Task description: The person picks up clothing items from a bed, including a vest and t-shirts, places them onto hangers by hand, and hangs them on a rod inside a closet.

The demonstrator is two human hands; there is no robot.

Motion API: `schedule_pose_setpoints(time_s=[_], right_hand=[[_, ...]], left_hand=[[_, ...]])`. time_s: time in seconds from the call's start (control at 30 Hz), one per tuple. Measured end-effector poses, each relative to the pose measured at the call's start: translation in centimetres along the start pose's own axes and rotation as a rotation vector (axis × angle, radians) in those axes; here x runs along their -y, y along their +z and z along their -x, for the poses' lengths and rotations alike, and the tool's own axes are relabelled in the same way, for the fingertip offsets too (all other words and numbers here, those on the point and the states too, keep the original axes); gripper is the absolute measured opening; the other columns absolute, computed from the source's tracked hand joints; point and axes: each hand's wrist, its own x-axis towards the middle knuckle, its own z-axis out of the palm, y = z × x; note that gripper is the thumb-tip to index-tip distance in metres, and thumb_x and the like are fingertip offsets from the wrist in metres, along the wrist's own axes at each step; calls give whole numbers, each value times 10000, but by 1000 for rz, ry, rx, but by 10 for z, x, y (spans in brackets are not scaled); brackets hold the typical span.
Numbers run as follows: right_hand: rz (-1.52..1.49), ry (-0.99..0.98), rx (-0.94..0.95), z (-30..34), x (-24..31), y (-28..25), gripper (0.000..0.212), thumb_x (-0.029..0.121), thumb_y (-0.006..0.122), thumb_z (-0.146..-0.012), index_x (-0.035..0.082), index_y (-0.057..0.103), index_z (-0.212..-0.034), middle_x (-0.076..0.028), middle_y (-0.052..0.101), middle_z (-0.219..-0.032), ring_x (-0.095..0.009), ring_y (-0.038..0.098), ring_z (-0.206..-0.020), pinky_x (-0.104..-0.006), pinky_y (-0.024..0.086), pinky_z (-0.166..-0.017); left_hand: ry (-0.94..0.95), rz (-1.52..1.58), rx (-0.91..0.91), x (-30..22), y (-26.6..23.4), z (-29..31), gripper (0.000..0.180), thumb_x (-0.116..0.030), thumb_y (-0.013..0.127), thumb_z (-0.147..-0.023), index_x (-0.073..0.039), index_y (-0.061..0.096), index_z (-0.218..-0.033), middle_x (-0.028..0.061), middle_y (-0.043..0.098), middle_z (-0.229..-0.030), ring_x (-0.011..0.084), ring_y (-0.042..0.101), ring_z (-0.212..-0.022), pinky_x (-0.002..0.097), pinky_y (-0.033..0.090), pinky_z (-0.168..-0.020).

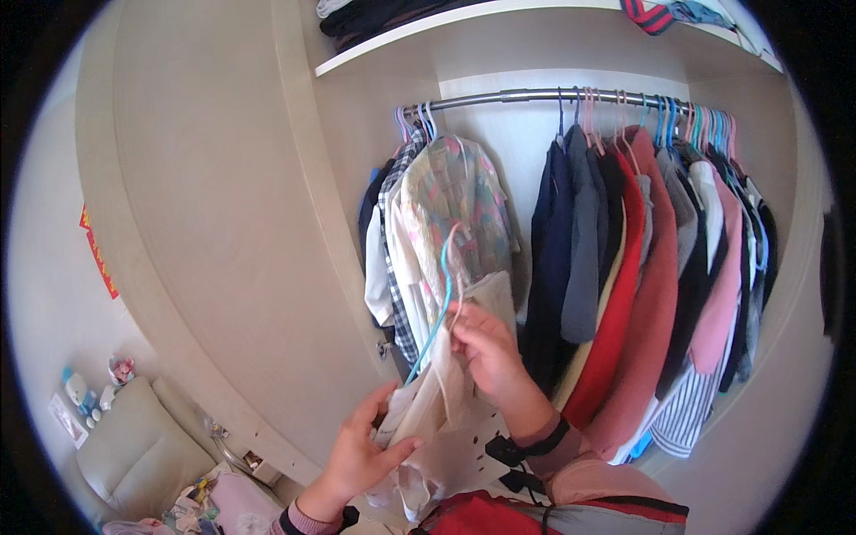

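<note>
The right hand [490,352] pinches the pink hanger [460,285] while the left hand [367,450] grips the pale garment [432,417] beside the blue hanger [448,287] (all below the metal rail [535,94]), whose fabric might slip if seated loosely or if the hangers snag together.

Pink sleeves [593,481]; black wrist straps [547,440]; red-grey garment [468,517]

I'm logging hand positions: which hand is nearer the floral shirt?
Right. The right hand is below and in front of the floral shirt; the left hand is lower and farther left, at the white garment.
</note>
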Motion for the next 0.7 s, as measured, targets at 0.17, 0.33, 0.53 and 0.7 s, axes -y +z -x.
schedule_pose_setpoints(time_s=[0.17, 0.33, 0.53, 0.7], right_hand=[[-105, -140, -27, -96, 26, -42, 270, 81, 574, -894, 0, 607, -1150, -53, 654, -952, -118, 562, -754, -257, 457, -717], [-99, -228, 19, -176, 75, -41, 262, 91, 584, -893, 14, 613, -1142, -44, 656, -937, -135, 594, -795, -274, 474, -731], [-167, -252, 91, -266, 105, -24, 131, 73, 657, -825, 71, 642, -956, 0, 620, -820, -99, 562, -700, -245, 448, -625], [-107, -303, 33, -322, 115, -25, 45, 97, 623, -876, 61, 627, -849, -18, 598, -740, -121, 536, -644, -257, 448, -612]], left_hand=[[155, -23, 8, 1, 13, -80, 831, -118, 810, -756, -1, 349, -1438, 185, 540, -1240, 258, 543, -1145, 359, 446, -979], [387, -227, -77, -5, 17, -146, 848, -62, 779, -735, -12, 318, -1445, 223, 463, -1277, 380, 479, -1207, 405, 403, -1017], [478, -341, -232, -10, 12, -213, 793, -43, 743, -751, -14, 325, -1424, 239, 427, -1292, 413, 470, -1188, 415, 403, -1017], [453, -441, -266, -12, 14, -253, 899, -84, 719, -783, -12, 183, -1500, 255, 384, -1347, 437, 441, -1234, 427, 395, -1030]])
